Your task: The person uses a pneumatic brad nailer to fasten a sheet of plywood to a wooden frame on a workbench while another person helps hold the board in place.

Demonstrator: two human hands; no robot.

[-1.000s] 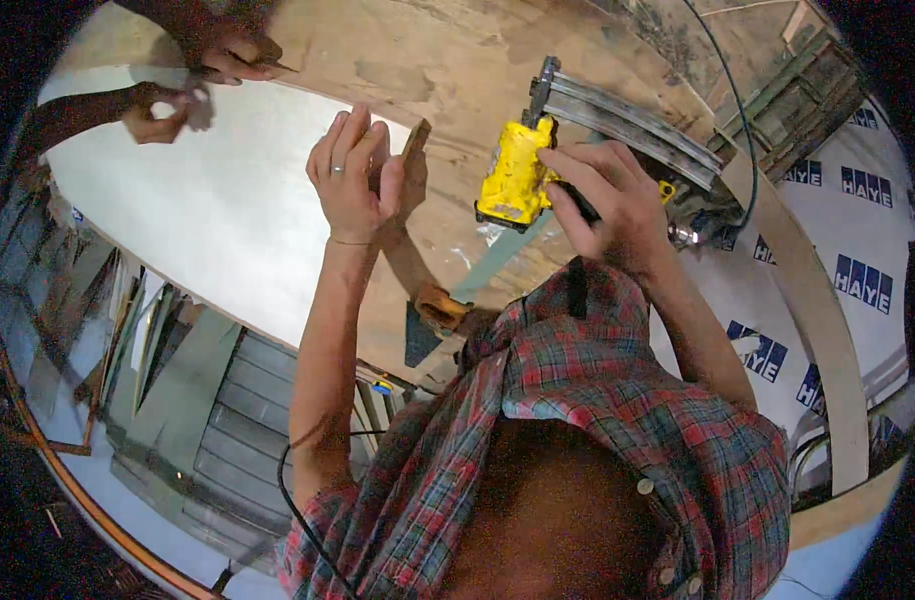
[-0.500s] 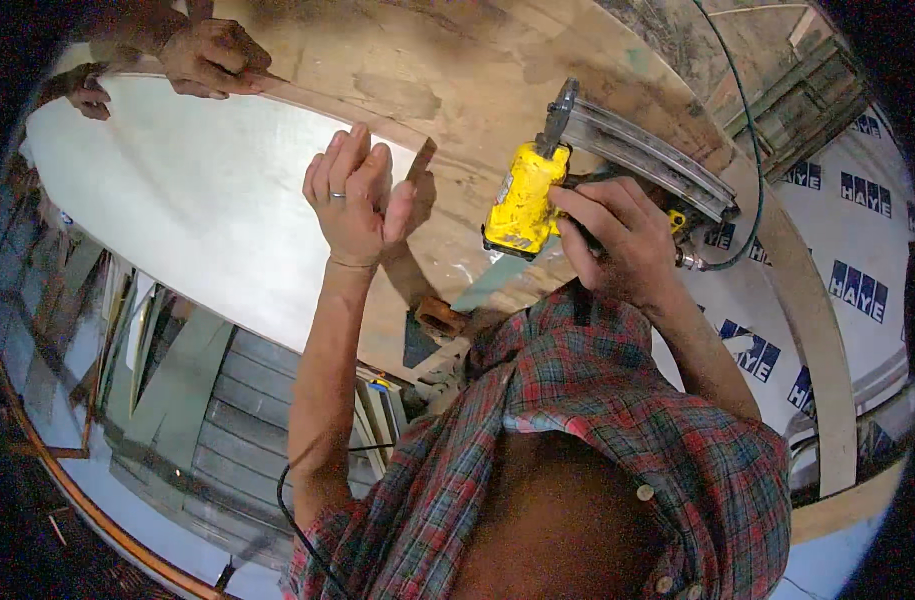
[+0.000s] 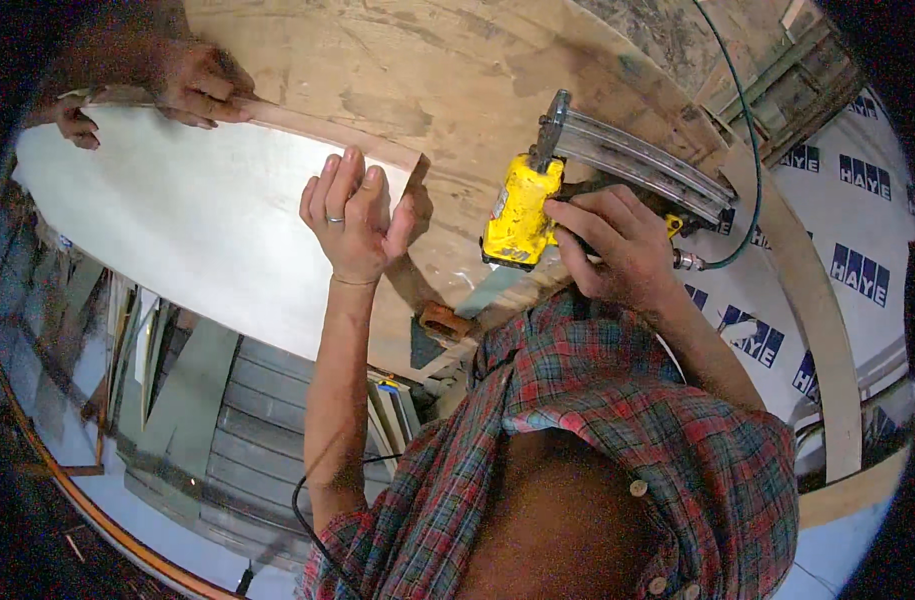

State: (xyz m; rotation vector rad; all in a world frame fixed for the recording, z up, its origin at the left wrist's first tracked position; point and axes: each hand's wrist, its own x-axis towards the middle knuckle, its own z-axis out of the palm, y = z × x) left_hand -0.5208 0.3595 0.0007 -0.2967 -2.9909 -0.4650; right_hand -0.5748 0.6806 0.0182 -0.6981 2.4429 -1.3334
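Observation:
My left hand [image 3: 349, 222] is on the right end of a long white panel [image 3: 197, 200] with a wooden edge. Its bent fingers lie over the white face near the far edge, and the thumb presses at the end. A thin wooden strip [image 3: 327, 130] runs along that far edge. In my right hand [image 3: 622, 240] is a yellow nail gun [image 3: 522, 210], held by its handle, its dark nose pointing away from me. The gun stays apart from the panel. At the far left, another person's hands [image 3: 205, 88] hold the panel's far edge.
Beneath lies a large worn plywood board [image 3: 497, 60]. A dark air hose [image 3: 752, 150] runs from the nail gun up the right side. A small brown wooden block [image 3: 445, 322] sits close to my shirt. Printed white sheeting [image 3: 837, 240] and a curved strip [image 3: 817, 330] lie at right.
The panel and its wooden edge have shifted slightly toward me, with my left hand and the other person's hands still on it. My right hand keeps the nail gun nearly in place.

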